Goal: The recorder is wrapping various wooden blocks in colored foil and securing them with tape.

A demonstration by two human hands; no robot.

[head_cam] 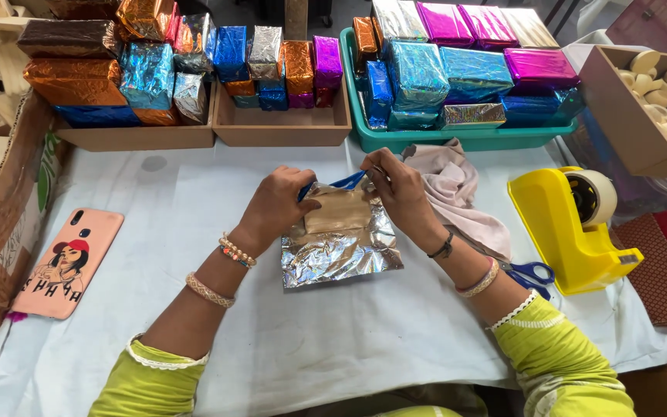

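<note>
Table (333,340) under a pale cloth, near edge cut off by frame. Far edge: two shallow wooden trays (283,127) and a teal plastic bin (457,137), all stacked with crinkly foil-wrapped blocks (418,73) in blue, copper, magenta, silver; back rows cropped at the top. Far right corner: open cardboard box (619,116) of pale round pieces, partly out of frame. Left edge: torn brown carton (1,232), mostly cut off. Right side: yellow plastic tape dispenser (573,232) with a roll of tape, then a red tray with brown mesh, cropped.

Centre of table: sheet of silver foil (341,255), wrinkled, shiny, lying flat with a tan rectangular block (339,210) on it. Left hand (275,205) presses on the block's left side, fingers curled and closed on the foil edge. Right hand (399,189) pinches the foil at the block's far right corner, narrow grip; fingertips hard to make out.

Pink cloth (453,193) bunched behind the right wrist, partly hidden. Phone in a pink case (67,262) flat near the left edge. Blue-handled scissors (530,272), blades hidden by the forearm.
</note>
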